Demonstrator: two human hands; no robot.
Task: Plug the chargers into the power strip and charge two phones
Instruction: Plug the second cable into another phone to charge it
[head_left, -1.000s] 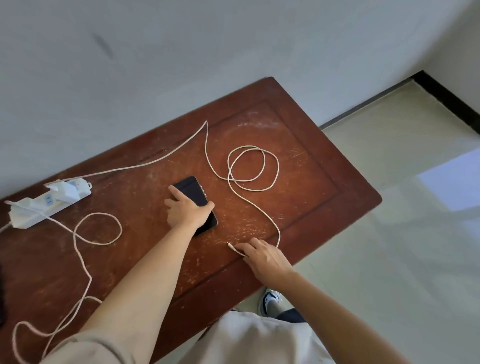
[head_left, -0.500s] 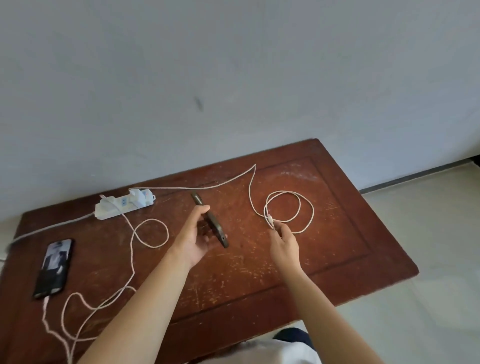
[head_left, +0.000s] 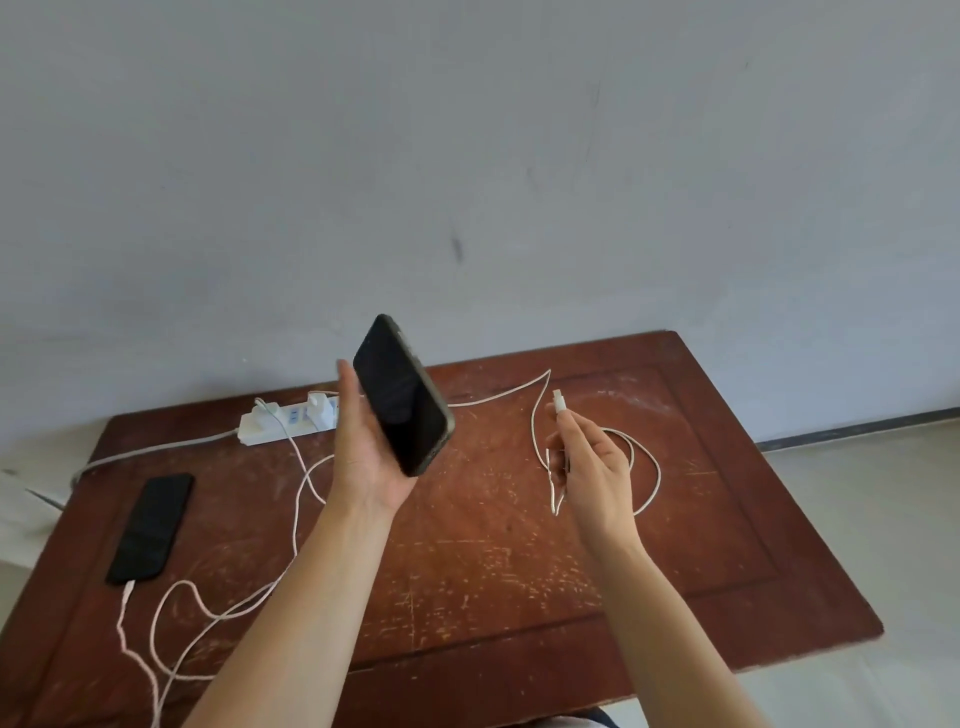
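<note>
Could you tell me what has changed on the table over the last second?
The left hand lifted the phone off the table; the right hand raised the cable plug toward it. Power strip unchanged.

A single head-worn camera looks forward and down from close above the table (head_left: 675, 545). Both raised forearms fill the foreground. The wall (head_left: 467, 156) beyond takes the upper half of the view.

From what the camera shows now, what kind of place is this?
Probably a plain, sparsely furnished room indoors, perhaps in a home: a scratched reddish-brown wooden table stands against a bare grey painted wall, on a pale tiled floor with a dark skirting strip.
</note>
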